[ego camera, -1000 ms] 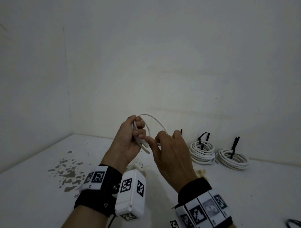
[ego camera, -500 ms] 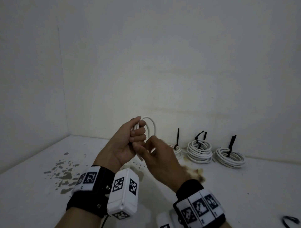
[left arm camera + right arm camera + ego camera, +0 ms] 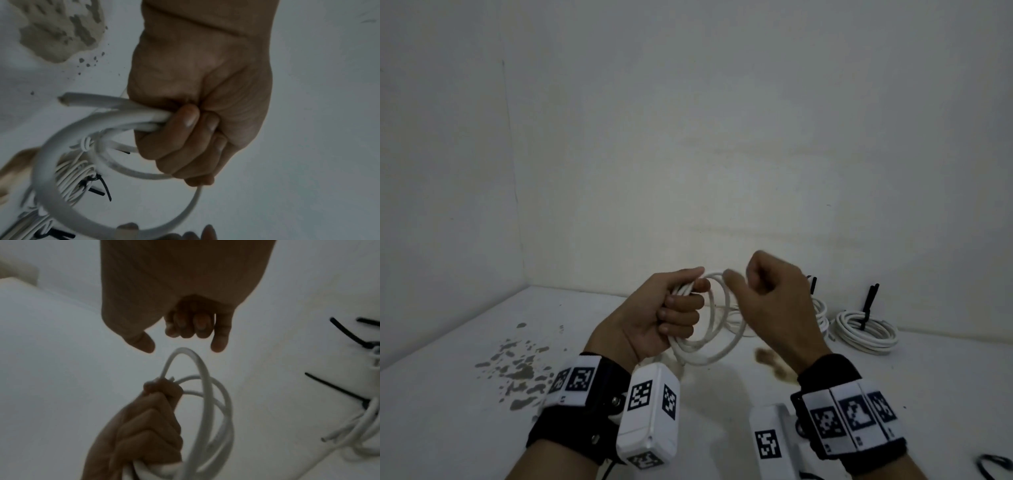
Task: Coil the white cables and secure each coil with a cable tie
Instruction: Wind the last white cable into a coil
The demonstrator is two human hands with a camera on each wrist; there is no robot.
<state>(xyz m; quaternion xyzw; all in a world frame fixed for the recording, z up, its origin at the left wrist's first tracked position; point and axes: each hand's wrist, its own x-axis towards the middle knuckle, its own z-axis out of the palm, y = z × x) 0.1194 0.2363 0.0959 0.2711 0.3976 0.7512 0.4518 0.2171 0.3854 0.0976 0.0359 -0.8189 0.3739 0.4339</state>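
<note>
Lifting off the white cable (image 3: 717, 329), right hand (image 3: 774, 301) empty; left hand (image 3: 664, 308) grip holds coil

Right hand (image 3: 774, 301) blocking a tied coil (image 3: 822, 313) behind, black loop (image 3: 996, 471) clipped at corner, fingertips (image 3: 207, 231) blurred bottom edge

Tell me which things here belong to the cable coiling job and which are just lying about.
Job:
- white cable coil gripped in the left hand
- right hand, holding nothing
- finished tied coil
- black cable tie on it

Lying about:
- stain patch
- brown smear
</note>
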